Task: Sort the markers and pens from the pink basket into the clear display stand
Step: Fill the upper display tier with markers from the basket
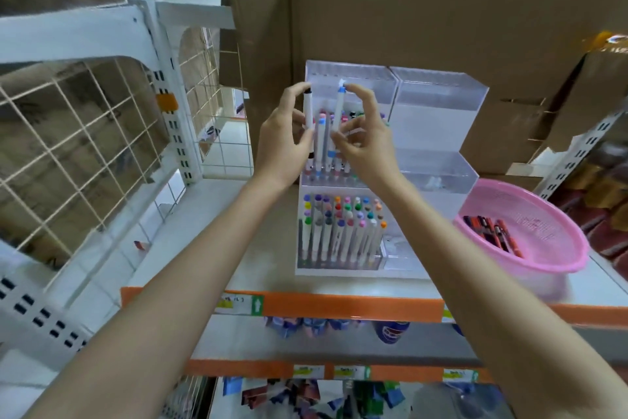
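- The white marker with a blue cap [337, 109] is upright over the middle tier of the clear acrylic tiered display stand [438, 102]. The thumb and forefinger of the right hand [368, 143] pinch it, and the other fingers [353, 128] are loosely curled, apparently on nothing.
- The white marker with a black cap [308, 109] stands just beside it, gripped in the curled fingers of the left hand [283, 136].
- It is probably best to lower one marker at a time, cap up and vertical, so the filled row of coloured-cap markers [343, 228] on the lowest tier and the neighbours here are not knocked.
- Both hands cover most of the middle tier, so free slots cannot be seen.
- I cannot tell whether another blue-capped marker [321, 142] between the hands is held or already seated.
- The round pink plastic basket [574, 248] sits on the white shelf [265, 279] to the right of the stand. The dark red-and-black pens [492, 232] in it are too blurred to count.
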Action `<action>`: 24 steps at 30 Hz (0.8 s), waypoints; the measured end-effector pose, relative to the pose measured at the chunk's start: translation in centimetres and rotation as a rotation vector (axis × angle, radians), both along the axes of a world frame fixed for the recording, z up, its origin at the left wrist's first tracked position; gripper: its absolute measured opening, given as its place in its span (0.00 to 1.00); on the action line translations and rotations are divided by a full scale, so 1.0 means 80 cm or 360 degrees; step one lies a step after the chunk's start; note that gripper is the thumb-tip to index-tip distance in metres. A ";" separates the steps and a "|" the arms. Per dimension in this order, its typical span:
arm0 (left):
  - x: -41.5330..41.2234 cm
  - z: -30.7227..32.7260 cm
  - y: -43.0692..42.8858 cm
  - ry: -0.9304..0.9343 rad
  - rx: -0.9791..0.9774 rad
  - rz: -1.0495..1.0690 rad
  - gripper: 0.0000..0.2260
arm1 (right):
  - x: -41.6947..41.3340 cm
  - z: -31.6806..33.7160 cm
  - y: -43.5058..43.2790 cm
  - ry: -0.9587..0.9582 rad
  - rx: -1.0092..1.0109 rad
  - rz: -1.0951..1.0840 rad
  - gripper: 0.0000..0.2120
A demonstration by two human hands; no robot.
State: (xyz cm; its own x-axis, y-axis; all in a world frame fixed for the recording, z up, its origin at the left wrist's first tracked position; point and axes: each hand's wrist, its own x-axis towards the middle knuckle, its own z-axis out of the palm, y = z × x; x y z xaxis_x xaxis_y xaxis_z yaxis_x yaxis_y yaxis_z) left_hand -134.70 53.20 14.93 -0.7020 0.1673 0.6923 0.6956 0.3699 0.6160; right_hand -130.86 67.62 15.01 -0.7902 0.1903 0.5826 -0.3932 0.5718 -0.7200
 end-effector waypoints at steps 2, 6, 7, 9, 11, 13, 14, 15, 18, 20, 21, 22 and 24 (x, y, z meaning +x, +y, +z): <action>-0.005 -0.001 -0.002 -0.0011 0.0012 -0.0024 0.27 | -0.005 0.000 -0.005 0.0031 0.0001 -0.0012 0.31; -0.009 0.001 -0.004 0.0021 0.0035 -0.0066 0.27 | -0.012 -0.003 -0.011 0.0102 0.0050 -0.0050 0.30; -0.011 0.001 -0.004 0.0036 0.0031 -0.0073 0.27 | -0.013 -0.003 -0.012 0.0114 0.0053 -0.0049 0.30; -0.014 0.000 -0.003 0.0054 0.0009 -0.0086 0.27 | -0.015 -0.005 -0.014 0.0134 0.0057 -0.0052 0.29; -0.015 -0.003 -0.002 0.0048 -0.0024 -0.0096 0.27 | -0.016 -0.006 -0.014 0.0157 0.0068 -0.0066 0.29; -0.016 -0.008 -0.001 0.0037 -0.0052 -0.0106 0.27 | -0.015 -0.008 -0.015 0.0162 0.0077 -0.0066 0.30; -0.016 -0.011 -0.002 0.0031 -0.0063 -0.0103 0.26 | -0.015 -0.009 -0.015 0.0154 0.0075 -0.0059 0.30; -0.016 -0.013 -0.002 0.0024 -0.0068 -0.0097 0.26 | -0.015 -0.011 -0.016 0.0143 0.0069 -0.0051 0.30; -0.019 -0.015 -0.003 0.0013 -0.0061 -0.0093 0.26 | -0.014 -0.014 -0.017 0.0126 0.0076 -0.0041 0.31; -0.020 -0.015 -0.003 0.0017 -0.0054 -0.0103 0.26 | -0.014 -0.016 -0.017 0.0123 0.0081 -0.0037 0.31; -0.021 -0.014 -0.002 0.0014 -0.0054 -0.0102 0.26 | -0.013 -0.016 -0.017 0.0114 0.0085 -0.0037 0.31; -0.021 -0.014 -0.003 0.0006 -0.0055 -0.0101 0.26 | -0.013 -0.017 -0.017 0.0100 0.0091 -0.0036 0.31; -0.022 -0.012 -0.004 -0.0002 -0.0087 -0.0124 0.25 | -0.012 -0.019 -0.018 0.0072 0.0098 -0.0027 0.32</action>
State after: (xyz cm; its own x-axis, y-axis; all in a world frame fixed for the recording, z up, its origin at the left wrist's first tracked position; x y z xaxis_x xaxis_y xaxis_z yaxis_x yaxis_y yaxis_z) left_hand -136.45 52.88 13.96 -0.6861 0.2590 0.6798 0.7229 0.3477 0.5971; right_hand -131.83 66.18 13.50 -0.7598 0.1663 0.6285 -0.4142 0.6213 -0.6652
